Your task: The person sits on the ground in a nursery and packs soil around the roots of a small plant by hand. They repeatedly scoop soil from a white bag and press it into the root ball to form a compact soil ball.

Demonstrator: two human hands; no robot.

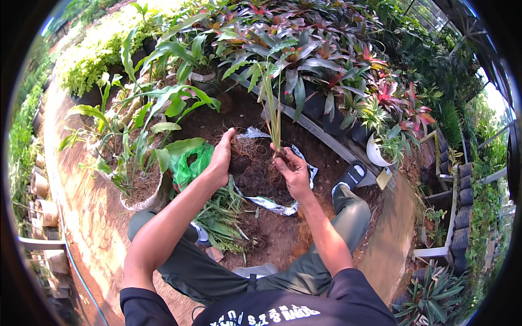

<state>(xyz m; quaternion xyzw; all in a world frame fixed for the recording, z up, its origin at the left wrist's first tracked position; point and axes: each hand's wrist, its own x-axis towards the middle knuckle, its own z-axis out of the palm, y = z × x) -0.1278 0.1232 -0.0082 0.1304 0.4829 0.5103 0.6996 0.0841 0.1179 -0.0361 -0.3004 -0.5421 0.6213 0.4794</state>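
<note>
My right hand (293, 170) pinches a fern-like plant (275, 116) at the base of its stems. Its long, thin stems stand nearly upright, and dark roots hang below my fingers. My left hand (221, 159) is held flat, fingers straight, beside a clump of fibrous brown roots (248, 147); whether it touches the clump is unclear. Both hands are over an open white plastic sack (274, 205) with its rim rolled down. Dark soil (265, 189) lies inside the sack, partly hidden by roots and my right hand.
Left of the sack are a crumpled green plastic bag (195, 163) and a pile of cut green leaves (222, 214). A potted broad-leaved fern (142, 191) stands further left. Bromeliads (304, 61) crowd behind a metal rail (322, 136). Brown fibre (312, 228) lies by my right leg.
</note>
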